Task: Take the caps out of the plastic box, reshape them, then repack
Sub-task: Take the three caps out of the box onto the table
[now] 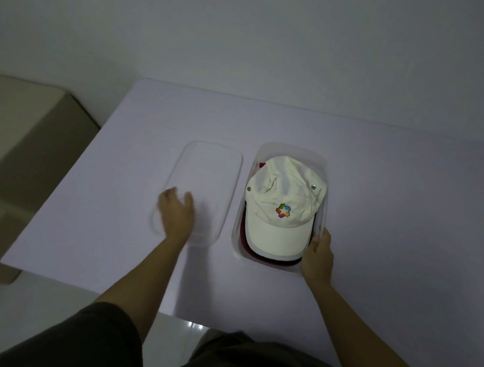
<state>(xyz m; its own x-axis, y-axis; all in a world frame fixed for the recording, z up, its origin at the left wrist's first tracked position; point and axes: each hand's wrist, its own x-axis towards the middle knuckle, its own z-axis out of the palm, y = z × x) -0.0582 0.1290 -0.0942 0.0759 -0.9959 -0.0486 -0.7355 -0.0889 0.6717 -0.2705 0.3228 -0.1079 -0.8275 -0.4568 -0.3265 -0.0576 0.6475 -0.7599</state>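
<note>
Plastic box stands open about midway between the table's far and near edges. Caps are stacked inside: cream cap with a multicoloured logo on top, brim toward the near edge, dark red caps showing beneath. Clear lid lies flat just beside the box, toward the left edge. Left hand, blurred, rests on the lid's near end with fingers loosely apart; right hand grips the box's near right corner, thumb over the rim.
</note>
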